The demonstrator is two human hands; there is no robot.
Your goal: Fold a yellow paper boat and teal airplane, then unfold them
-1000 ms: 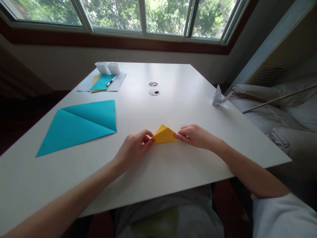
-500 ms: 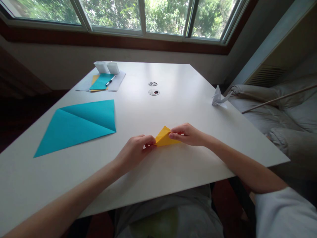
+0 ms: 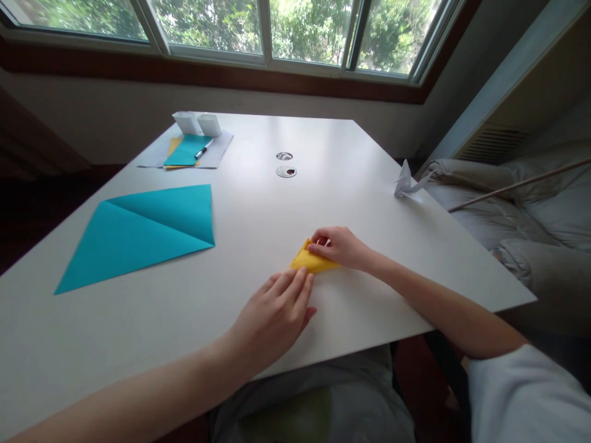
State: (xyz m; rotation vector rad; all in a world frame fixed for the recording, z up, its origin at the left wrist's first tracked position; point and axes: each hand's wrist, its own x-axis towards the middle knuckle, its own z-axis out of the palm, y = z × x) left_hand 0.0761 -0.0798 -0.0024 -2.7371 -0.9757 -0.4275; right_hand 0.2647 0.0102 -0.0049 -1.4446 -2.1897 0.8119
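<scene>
A: Where is the yellow paper (image 3: 318,264)?
B: On the white table (image 3: 258,209), toward the near edge, between the two hands. Call it the middle of the dial, with twelve toward the window (image 3: 305,34).

A: And the left hand (image 3: 277,311)?
B: It comes in from seven o'clock, back of the hand up, fingers stretched out rather than curled. The fingertips rest on the paper's near left edge, and the thumb sticks out toward the right.

A: Is the right hand (image 3: 344,246) doing the same?
B: No, it sits at about two o'clock with bent fingers, pinching the paper's upper part between thumb and fingers. The paper is folded small; the exact folds under the fingers I cannot tell.

A: What lies around them?
B: A large blue sheet (image 3: 148,240) between nine and ten, with a crease slanting across it. Farther out at ten, a small blue sheet (image 3: 184,152) lies over yellow and white sheets, a pen (image 3: 204,149) on top. Two white boxes (image 3: 209,125) stand just beyond, nearer half past ten.

A: Anything else?
B: Two round discs (image 3: 287,171) at eleven, and a white folded bird (image 3: 406,183) at two, near the table's edge.
</scene>
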